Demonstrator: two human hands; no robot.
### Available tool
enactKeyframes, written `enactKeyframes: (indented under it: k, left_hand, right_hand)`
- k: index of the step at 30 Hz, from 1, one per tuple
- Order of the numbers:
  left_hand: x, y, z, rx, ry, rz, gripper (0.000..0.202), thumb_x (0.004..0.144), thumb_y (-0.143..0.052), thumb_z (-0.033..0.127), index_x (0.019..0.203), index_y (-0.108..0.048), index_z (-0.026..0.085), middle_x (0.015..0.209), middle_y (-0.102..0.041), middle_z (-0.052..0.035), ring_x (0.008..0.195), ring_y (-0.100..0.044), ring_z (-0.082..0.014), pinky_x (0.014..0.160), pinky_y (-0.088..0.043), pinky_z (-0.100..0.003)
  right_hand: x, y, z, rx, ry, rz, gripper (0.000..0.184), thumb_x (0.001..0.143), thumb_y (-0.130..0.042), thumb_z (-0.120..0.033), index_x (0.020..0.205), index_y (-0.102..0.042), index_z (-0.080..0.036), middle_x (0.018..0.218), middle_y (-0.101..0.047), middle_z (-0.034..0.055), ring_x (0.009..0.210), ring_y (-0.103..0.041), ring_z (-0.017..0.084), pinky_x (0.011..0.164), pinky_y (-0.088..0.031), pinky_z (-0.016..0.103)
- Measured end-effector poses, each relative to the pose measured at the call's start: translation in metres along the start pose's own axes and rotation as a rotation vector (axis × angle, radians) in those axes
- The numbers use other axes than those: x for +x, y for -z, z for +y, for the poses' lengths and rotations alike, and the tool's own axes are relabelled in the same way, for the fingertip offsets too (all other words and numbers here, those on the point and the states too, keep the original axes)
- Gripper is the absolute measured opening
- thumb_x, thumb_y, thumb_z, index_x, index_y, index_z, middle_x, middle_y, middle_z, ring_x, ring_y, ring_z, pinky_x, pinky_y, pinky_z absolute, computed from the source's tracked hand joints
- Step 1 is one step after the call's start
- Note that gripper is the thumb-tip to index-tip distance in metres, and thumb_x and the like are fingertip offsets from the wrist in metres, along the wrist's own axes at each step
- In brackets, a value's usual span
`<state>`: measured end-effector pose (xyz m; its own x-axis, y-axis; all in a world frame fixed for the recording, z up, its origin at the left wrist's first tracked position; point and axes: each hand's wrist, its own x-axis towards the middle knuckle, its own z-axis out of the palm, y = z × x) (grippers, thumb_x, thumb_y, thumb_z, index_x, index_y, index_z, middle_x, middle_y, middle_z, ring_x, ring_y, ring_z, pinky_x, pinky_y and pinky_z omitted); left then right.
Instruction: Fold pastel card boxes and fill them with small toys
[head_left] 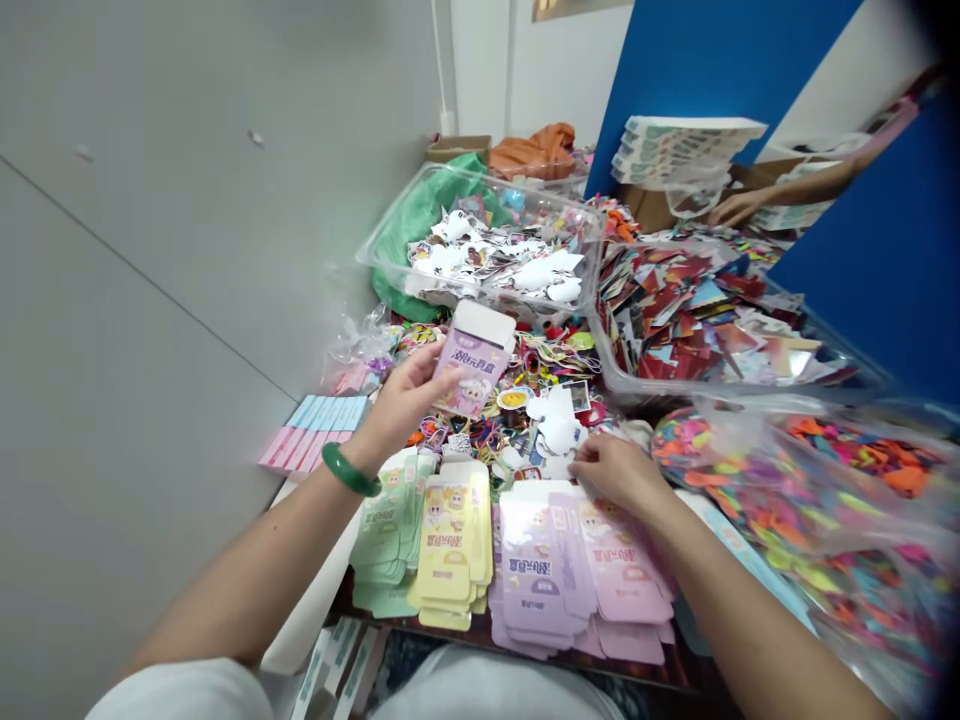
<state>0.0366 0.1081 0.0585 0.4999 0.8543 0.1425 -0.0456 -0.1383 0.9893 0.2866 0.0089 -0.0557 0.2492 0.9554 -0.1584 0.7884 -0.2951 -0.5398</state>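
Observation:
My left hand (pixel 412 393) is closed around a small purple printed box (pixel 472 362), its white top flap up and its upper end open. A green bangle (pixel 351 471) circles that wrist. Lower right of it, my right hand (pixel 611 468) has its fingers pinched together at the edge of a pile of white sticker cutouts (pixel 556 425); whatever lies between the fingertips is hidden. Along the near table edge lie flattened cartons: green (pixel 386 530), yellow (pixel 452 540), purple (pixel 536 565) and pink (pixel 626 565). Colourful hair ties and small trinkets (pixel 551 355) spread behind them.
Behind stands a clear bin of white cutouts (pixel 495 255); a second bin of reddish cards (pixel 690 310) is at right. Bags of bright balloon-like pieces (pixel 810 510) fill the right side. Pink-blue boxes (pixel 315 432) sit by the grey wall. Another person's hand (pixel 739 207) reaches in beyond the blue partition.

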Motion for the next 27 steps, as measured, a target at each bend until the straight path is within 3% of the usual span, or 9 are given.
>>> enactKeyframes:
  k: [3,6,10,12,15,19,22,27]
  left_hand:
    - [-0.02,0.0,-0.01,-0.008,0.076,-0.038,0.045,0.082,-0.07,0.028,0.124,-0.058,0.02,0.122,-0.068,-0.0088,0.104,-0.066,-0.022,0.079,-0.057,-0.031]
    - [-0.043,0.0,-0.022,0.016,0.146,-0.073,0.047,0.083,-0.069,0.029,0.127,-0.057,0.022,0.124,-0.067,-0.009,0.102,-0.066,-0.0221,0.077,-0.056,-0.03]
    - [-0.065,-0.003,-0.039,0.06,0.162,-0.085,0.046,0.084,-0.069,0.028,0.128,-0.058,0.024,0.13,-0.064,-0.007,0.115,-0.061,-0.0234,0.092,-0.051,-0.033]
    - [-0.071,-0.008,-0.045,0.059,0.152,-0.1,0.046,0.084,-0.069,0.028,0.128,-0.058,0.024,0.133,-0.062,-0.0069,0.12,-0.058,-0.0242,0.101,-0.046,-0.036]
    - [-0.075,-0.019,-0.05,0.062,0.158,-0.111,0.046,0.083,-0.069,0.028,0.128,-0.058,0.024,0.134,-0.061,-0.0071,0.122,-0.057,-0.0247,0.105,-0.043,-0.039]
    - [-0.075,-0.033,-0.054,0.059,0.182,-0.108,0.047,0.084,-0.068,0.03,0.129,-0.057,0.025,0.133,-0.062,-0.0064,0.121,-0.057,-0.0247,0.104,-0.043,-0.039]
    - [-0.074,-0.037,-0.058,0.037,0.178,-0.107,0.047,0.085,-0.067,0.03,0.131,-0.056,0.026,0.135,-0.06,-0.0057,0.123,-0.056,-0.0246,0.104,-0.043,-0.038]
    - [-0.07,-0.038,-0.06,0.032,0.214,-0.167,0.048,0.083,-0.068,0.028,0.13,-0.057,0.026,0.135,-0.061,-0.0054,0.124,-0.055,-0.0248,0.107,-0.041,-0.039]
  right_hand:
    - [0.003,0.002,0.003,0.058,0.055,-0.061,0.013,0.074,-0.062,-0.023,0.062,-0.066,-0.021,0.077,-0.07,0.0065,0.075,-0.062,0.023,0.065,-0.042,0.033]
    - [-0.001,0.024,0.007,0.184,0.171,-0.07,0.016,0.078,-0.061,-0.029,0.065,-0.066,-0.021,0.075,-0.068,0.0048,0.074,-0.062,0.021,0.067,-0.045,0.032]
    - [-0.023,0.064,-0.006,0.499,0.359,0.098,0.029,0.081,-0.062,-0.05,0.07,-0.063,-0.024,0.077,-0.063,0.0042,0.071,-0.059,0.021,0.062,-0.046,0.033]
    - [-0.036,0.076,-0.021,0.573,0.445,0.175,0.03,0.081,-0.063,-0.052,0.069,-0.062,-0.025,0.087,-0.063,0.0051,0.08,-0.06,0.022,0.068,-0.048,0.035]
    - [-0.047,0.076,-0.045,0.481,0.518,0.246,0.023,0.083,-0.063,-0.043,0.069,-0.065,-0.024,0.105,-0.064,0.0066,0.099,-0.06,0.026,0.084,-0.047,0.04]
    - [-0.046,0.063,-0.062,0.345,0.568,0.215,0.019,0.084,-0.061,-0.031,0.068,-0.066,-0.023,0.112,-0.065,0.0065,0.107,-0.057,0.027,0.095,-0.042,0.048]
    - [-0.043,0.065,-0.062,0.349,0.573,0.17,0.02,0.084,-0.059,-0.029,0.066,-0.065,-0.023,0.111,-0.066,0.0065,0.108,-0.058,0.026,0.096,-0.041,0.048]
    - [-0.039,0.088,-0.049,0.458,0.528,0.058,0.025,0.081,-0.064,-0.041,0.064,-0.066,-0.023,0.117,-0.065,0.007,0.114,-0.056,0.027,0.098,-0.042,0.046]
